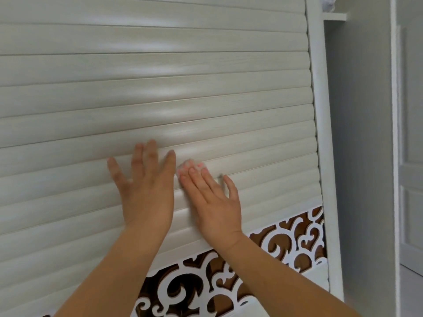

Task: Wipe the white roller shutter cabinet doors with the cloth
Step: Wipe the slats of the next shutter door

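The white roller shutter door [148, 88] of horizontal slats fills most of the view. My left hand [146, 186] lies flat on the slats with its fingers spread and straight. Just to its right, my right hand [212, 200] presses flat on the shutter. A small pale cloth with pink marks [191, 166] shows under and beyond my right fingertips, mostly hidden by the fingers.
Below the shutter runs a white scrollwork panel over brown backing [274, 250]. A white vertical cabinet frame [320, 110] borders the shutter on the right. Beyond it stand a grey wall [359, 133] and a white panelled door [412, 133].
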